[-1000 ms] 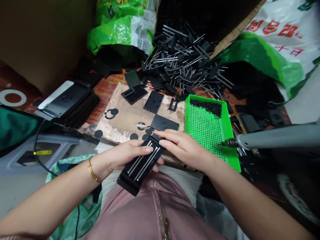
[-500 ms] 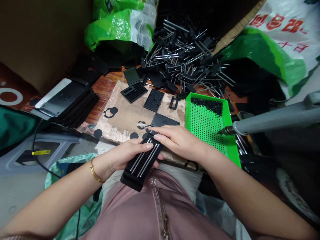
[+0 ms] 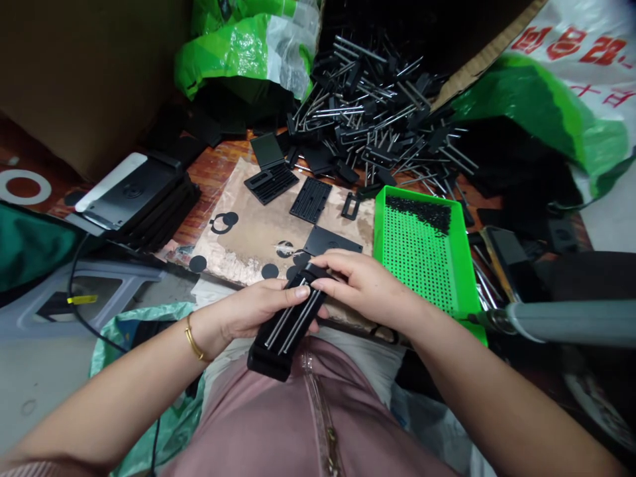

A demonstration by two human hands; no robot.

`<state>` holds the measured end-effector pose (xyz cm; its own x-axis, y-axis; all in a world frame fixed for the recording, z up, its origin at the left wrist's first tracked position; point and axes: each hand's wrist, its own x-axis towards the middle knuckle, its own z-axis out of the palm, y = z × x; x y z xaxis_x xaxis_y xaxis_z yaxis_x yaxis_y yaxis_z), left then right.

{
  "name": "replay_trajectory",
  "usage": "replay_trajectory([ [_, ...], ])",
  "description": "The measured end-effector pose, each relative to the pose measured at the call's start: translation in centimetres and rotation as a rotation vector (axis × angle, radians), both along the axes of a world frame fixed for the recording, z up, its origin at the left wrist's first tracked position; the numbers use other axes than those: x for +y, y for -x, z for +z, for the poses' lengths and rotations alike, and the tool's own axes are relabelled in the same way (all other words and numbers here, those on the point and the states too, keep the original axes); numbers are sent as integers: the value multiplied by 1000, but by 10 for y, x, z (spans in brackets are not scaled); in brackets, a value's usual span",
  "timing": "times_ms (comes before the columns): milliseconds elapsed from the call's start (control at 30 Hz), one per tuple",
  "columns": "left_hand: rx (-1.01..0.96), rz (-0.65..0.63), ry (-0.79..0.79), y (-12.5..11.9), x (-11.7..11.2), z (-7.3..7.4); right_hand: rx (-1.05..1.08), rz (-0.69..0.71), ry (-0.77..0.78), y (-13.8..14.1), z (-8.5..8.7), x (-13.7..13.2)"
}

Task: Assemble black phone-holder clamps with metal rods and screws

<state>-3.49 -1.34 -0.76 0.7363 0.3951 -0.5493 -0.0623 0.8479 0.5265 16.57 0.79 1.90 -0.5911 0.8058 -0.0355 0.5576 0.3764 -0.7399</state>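
Note:
A long black plastic holder with two parallel metal rods (image 3: pixel 272 363) is held tilted over my lap, in front of the cardboard's near edge. My left hand (image 3: pixel 268 301) is wrapped round its side, thumb on top by the rods and fingertips showing past the far side. At the upper end, my right hand (image 3: pixel 365 281) grips the same part between thumb and fingers. Just beyond my hands lies a flat black plate (image 3: pixel 330 242) on the cardboard. Two ribbed black plates (image 3: pixel 311 200) and a small black frame (image 3: pixel 350 207) lie farther back.
A green perforated tray (image 3: pixel 481 291) of small black screws stands right, with a grey power screwdriver (image 3: pixel 556 321) reaching in over its near corner. Behind are heaped black parts with metal rods (image 3: pixel 368 99). Stacked black plates (image 3: pixel 134 192) stand left on the cardboard-covered table (image 3: pixel 238 225).
The screwdriver at the right has swung down and toward me. My right hand's fingers have curled more over the holder's upper end. The whole view has shifted slightly.

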Motion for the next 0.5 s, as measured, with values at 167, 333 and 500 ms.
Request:
replay_trajectory([
  [167, 33, 17, -35, -2, 0, 3, 40, -58, -15, 1, -6, -5],
  [333, 98, 6, -115, -4, 1, 6, 37, -69, -68, 2, -11, -6],
  [500, 133, -25, -153, -1, 1, 5, 54, -67, -73, 3, -15, -6],
])
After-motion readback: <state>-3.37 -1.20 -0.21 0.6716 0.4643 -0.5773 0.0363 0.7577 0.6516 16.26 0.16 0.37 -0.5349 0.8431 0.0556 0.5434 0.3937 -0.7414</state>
